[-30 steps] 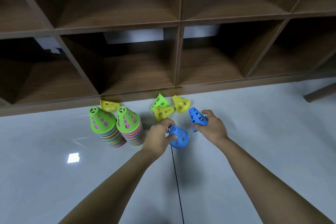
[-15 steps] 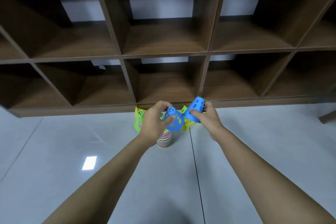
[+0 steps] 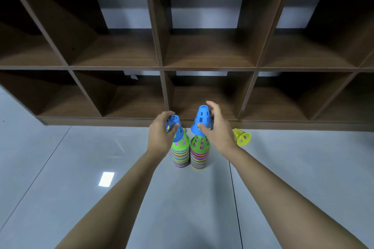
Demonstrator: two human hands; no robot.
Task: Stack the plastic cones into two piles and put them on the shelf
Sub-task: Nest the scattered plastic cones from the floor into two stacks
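Observation:
Two multicoloured piles of cones stand side by side on the floor before the shelf, the left pile (image 3: 180,156) and the right pile (image 3: 199,157), each topped by a green cone. My left hand (image 3: 160,134) grips a blue cone (image 3: 175,128) tilted over the left pile's tip. My right hand (image 3: 217,129) holds a second blue cone (image 3: 201,120) upright between thumb and fingers, its rim just above the right pile's green top.
A yellow cone (image 3: 241,137) lies on its side on the floor right of the piles; other loose cones are hidden behind my hands. The dark wooden shelf (image 3: 202,122) has open compartments straight ahead. Grey tiled floor (image 3: 81,168) spreads around.
Both hands carried their blue cones from beside the loose cones to above the two piles. The camera tilted up, showing more shelf rows.

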